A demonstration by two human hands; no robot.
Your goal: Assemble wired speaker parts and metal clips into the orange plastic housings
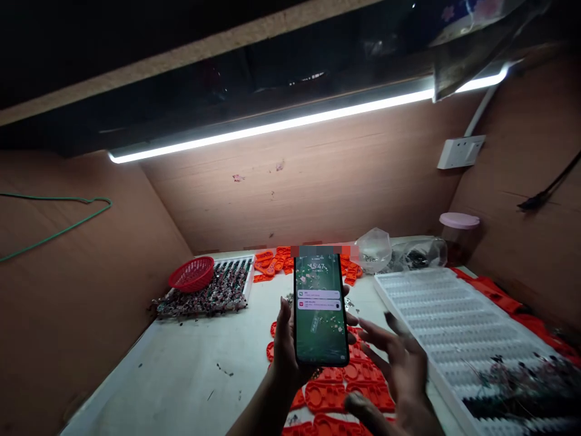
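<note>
Phone (pixel 321 336), at centre in the head view, rests in the left hand (pixel 285 348), whose grip wraps its edges; the lit screen looks not yet unlocked. Lower right, the right hand (pixel 403 369) spreads, seemingly empty. The white tray (pixel 415 290) at right looks partly filled.

Long white tube lamp (pixel 290 120) glares across the pinkish-brown wooden back panel (pixel 290 188); upper region dark; bare right hand (pixel 402 366) motion-blurred; wide-angle stretching towards edges.
</note>
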